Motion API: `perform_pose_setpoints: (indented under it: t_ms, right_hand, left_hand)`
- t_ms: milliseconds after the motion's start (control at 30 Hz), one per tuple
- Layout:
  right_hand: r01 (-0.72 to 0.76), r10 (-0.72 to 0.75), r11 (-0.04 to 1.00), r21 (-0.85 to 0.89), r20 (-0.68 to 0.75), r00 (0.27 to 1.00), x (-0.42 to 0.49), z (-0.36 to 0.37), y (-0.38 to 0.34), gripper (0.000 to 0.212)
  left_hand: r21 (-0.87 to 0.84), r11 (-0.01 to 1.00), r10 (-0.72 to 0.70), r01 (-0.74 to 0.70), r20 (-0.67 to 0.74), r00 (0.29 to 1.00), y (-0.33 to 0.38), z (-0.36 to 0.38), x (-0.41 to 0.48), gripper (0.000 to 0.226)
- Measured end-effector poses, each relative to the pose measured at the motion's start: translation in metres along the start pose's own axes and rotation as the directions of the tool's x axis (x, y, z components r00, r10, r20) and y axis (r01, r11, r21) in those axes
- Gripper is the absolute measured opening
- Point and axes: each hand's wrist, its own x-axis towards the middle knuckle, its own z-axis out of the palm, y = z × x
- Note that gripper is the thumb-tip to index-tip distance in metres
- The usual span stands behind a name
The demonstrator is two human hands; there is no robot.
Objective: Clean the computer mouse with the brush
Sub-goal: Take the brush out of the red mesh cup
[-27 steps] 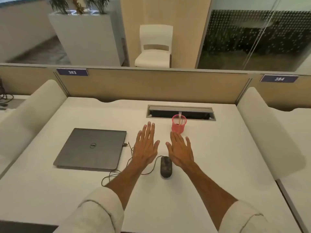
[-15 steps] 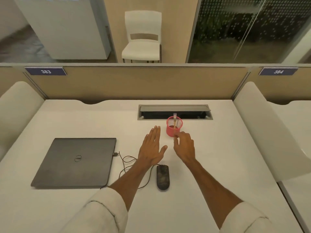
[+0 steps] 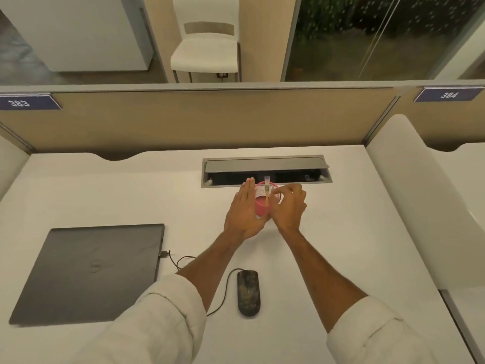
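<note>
A dark wired computer mouse lies on the white desk, between my forearms and near me. Farther back stands a pink cup with a thin pale-tipped brush upright in it. My left hand is flat, fingers straight, with its palm against the cup's left side. My right hand is at the cup's right side, fingers curled near the rim and not closed on the brush. Both hands hide the lower part of the cup.
A shut grey laptop lies at the left, with the mouse cable running to it. An open cable hatch sits just behind the cup. A beige partition closes the back. White side dividers flank the desk.
Both hands have moved forward from beside the mouse to either side of the pink cup. The view has tilted down, so the mouse appears nearer to me.
</note>
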Motion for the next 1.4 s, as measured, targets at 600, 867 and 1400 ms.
perform_pose_setpoints:
  t_ms: [600, 867, 1400]
  right_hand:
    - [-0.21, 0.208, 0.977, 0.026, 0.064, 0.976, 0.027, 0.03, -0.009, 0.071]
    - [-0.08, 0.088, 0.977, 0.199, -0.032, 0.996, 0.017, 0.016, -0.004, 0.037]
    - [0.073, 0.003, 0.851, 0.521, -0.143, 0.99, -0.078, -0.03, 0.003, 0.022]
  left_hand:
    - [-0.105, 0.991, -0.073, 0.087, 0.133, 0.988, -0.018, 0.009, 0.028, 0.084]
    - [-0.237, 0.971, 0.013, 0.017, 0.122, 0.992, -0.012, 0.003, 0.017, 0.096]
    - [-0.072, 0.995, -0.064, 0.075, 0.149, 0.987, -0.049, -0.009, -0.123, 0.125]
